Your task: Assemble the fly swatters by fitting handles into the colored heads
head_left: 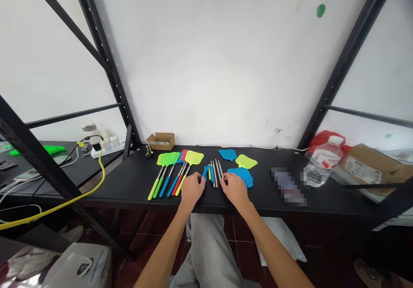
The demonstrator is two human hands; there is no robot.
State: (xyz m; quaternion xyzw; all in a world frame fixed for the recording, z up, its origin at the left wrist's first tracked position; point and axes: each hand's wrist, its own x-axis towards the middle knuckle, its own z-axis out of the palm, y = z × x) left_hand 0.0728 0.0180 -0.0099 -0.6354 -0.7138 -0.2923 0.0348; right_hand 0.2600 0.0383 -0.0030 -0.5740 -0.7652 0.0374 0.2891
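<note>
My left hand (pixel 192 187) is closed on a blue fly swatter handle (pixel 205 171), held tilted above the table. My right hand (pixel 235 187) has its fingers pinched at the lower end of a thin metal rod (pixel 220 169), the rightmost of several lying side by side. Between my hands lie short blue and yellow handles (pixel 209 174). Left of them rest several whole fly swatters (pixel 167 176) with green, blue, red and yellow heads. Loose swatter heads lie to the right: a blue one (pixel 227 154), a yellow one (pixel 246 161) and a blue stack (pixel 242 176), partly behind my right hand.
A small open cardboard box (pixel 161 140) stands at the back left of the black table (pixel 129 182). At right are a blurred-out object (pixel 288 186), a large plastic bottle (pixel 324 161) and a brown package (pixel 368 167). A yellow cable (pixel 102 167) hangs at left.
</note>
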